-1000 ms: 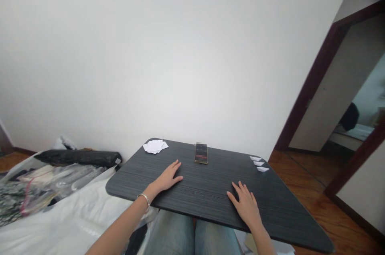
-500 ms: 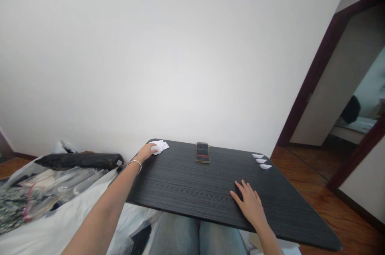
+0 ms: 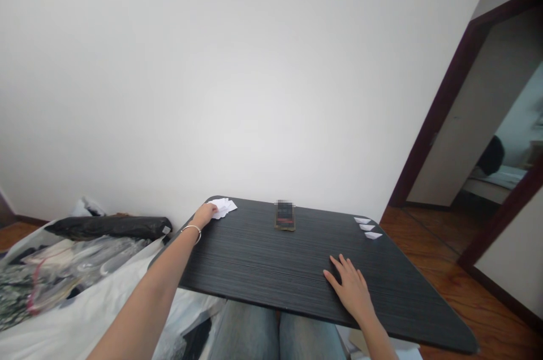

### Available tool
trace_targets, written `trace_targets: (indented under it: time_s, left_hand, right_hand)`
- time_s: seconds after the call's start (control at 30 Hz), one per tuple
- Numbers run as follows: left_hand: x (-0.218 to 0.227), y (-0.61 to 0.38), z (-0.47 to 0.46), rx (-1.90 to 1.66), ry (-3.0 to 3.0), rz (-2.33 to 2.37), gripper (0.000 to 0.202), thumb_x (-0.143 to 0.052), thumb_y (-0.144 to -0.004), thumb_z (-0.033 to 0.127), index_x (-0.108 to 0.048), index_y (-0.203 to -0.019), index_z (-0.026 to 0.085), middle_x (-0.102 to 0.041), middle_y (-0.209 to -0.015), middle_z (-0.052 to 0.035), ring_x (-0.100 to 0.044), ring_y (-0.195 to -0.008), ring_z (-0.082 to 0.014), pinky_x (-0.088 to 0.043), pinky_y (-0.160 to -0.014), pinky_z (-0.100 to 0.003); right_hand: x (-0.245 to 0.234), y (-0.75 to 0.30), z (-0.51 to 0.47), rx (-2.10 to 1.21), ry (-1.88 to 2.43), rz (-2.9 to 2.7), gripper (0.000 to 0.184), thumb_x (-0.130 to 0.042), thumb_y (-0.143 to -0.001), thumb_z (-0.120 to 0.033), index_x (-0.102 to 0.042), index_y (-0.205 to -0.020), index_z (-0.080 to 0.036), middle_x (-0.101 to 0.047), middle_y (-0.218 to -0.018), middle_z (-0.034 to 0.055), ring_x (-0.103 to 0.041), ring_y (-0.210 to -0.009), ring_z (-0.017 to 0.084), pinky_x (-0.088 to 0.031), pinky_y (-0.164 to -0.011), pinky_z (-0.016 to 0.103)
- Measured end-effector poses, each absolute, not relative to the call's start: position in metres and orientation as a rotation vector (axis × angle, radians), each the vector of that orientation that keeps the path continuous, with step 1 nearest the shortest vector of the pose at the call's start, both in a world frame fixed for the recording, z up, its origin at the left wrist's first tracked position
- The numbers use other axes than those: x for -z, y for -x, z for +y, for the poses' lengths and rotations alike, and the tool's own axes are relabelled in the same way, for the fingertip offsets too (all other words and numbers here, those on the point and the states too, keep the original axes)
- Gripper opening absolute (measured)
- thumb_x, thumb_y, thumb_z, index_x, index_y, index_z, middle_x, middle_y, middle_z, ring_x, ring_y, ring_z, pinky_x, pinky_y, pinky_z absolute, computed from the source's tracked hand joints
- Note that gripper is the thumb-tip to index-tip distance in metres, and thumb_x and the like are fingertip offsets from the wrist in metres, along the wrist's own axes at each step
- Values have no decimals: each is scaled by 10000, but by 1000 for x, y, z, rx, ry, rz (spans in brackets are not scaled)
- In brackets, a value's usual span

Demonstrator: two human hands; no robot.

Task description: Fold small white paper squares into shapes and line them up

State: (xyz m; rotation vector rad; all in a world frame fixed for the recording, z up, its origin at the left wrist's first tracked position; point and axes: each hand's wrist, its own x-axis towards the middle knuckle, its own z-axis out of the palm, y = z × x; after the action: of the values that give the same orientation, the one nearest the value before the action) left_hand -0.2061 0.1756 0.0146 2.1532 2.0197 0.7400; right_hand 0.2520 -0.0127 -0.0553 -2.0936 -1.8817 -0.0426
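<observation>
My left hand (image 3: 204, 214), with a thin bracelet at the wrist, reaches to the far left corner of the dark table (image 3: 263, 269) and rests on a small pile of white paper sheets (image 3: 224, 206); its fingers are curled onto the paper. My right hand (image 3: 350, 286) lies flat on the table near its front edge, fingers spread, holding nothing. A dark phone (image 3: 285, 215) stands at the back middle of the table. Three small folded white paper pieces (image 3: 367, 227) sit in a row at the far right edge.
A white wall rises right behind the table. To the left lie clear plastic bags (image 3: 63, 269) and a long black bundle (image 3: 110, 226). A dark-framed doorway (image 3: 479, 139) opens at the right over a wooden floor (image 3: 449, 258). My jeans-clad legs (image 3: 271, 331) are under the table.
My left hand moved from the table's middle out to the paper pile at the far left corner and has settled on it. My right hand stayed flat in place.
</observation>
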Motion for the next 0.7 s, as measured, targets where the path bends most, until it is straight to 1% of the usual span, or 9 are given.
trace_targets:
  time_s: [0.07,0.13,0.2,0.27,0.4,0.53,0.6,0.7]
  left_hand:
    - [-15,205,172,-826,-2118,2040,107,-553,-658,173,-607,-569,147,-655,-700,-109,-587,-745,-240,-365,-661,-288]
    - [-16,205,167,-939,-2068,2062,69,-560,-644,166,-594,-587,148,-648,-695,-103,-581,-746,-238,-370,-660,-288]
    - [-19,203,161,-1085,-2000,2076,64,-555,-660,211,-589,-644,159,-644,-715,-88,-573,-767,-235,-378,-662,-286]
    - [-25,198,155,-1249,-1928,2060,118,-527,-696,279,-576,-704,171,-639,-758,-73,-561,-799,-228,-386,-668,-283]
    - [-40,178,149,-1502,-1845,1864,202,-479,-731,353,-534,-741,159,-617,-765,-54,-559,-798,-201,-415,-647,-262]
    - [-46,142,136,-1543,-1832,1538,300,-457,-739,420,-531,-801,136,-610,-711,-33,-583,-664,-163,-451,-533,-230]
    - [-46,121,124,-1511,-1832,1392,324,-453,-744,439,-537,-804,132,-604,-661,-23,-576,-582,-146,-447,-477,-220]
    - [-44,88,103,-1354,-1777,1092,306,-446,-768,426,-530,-732,133,-550,-503,15,-493,-395,-94,-376,-381,-181]
  right_hand:
    - [55,-252,-13,37,2093,-1876,555,-338,-790,-516,-432,-1241,-205,-358,-1341,91,-275,-1245,261,-234,-985,438]
    - [55,-252,-13,34,2089,-1872,554,-339,-790,-514,-434,-1239,-203,-360,-1339,93,-274,-1245,261,-233,-985,438]
    - [55,-252,-13,31,2080,-1868,554,-343,-789,-515,-438,-1236,-201,-362,-1338,96,-274,-1245,261,-234,-985,437]
    - [55,-252,-12,28,2068,-1863,554,-350,-786,-516,-446,-1231,-201,-365,-1336,97,-276,-1244,263,-234,-985,439]
    - [58,-253,-12,6,2026,-1837,548,-380,-775,-509,-469,-1214,-193,-381,-1324,111,-288,-1236,279,-233,-980,454]
    - [58,-254,-11,-64,1919,-1754,518,-448,-751,-481,-506,-1179,-194,-405,-1305,119,-287,-1229,312,-208,-976,502]
    - [51,-250,-8,-170,1781,-1700,478,-475,-741,-462,-542,-1134,-197,-472,-1250,117,-341,-1197,317,-210,-971,519]
    - [29,-235,1,-418,1408,-1573,396,-447,-772,-450,-613,-996,-169,-593,-1089,117,-509,-1047,266,-341,-926,421]
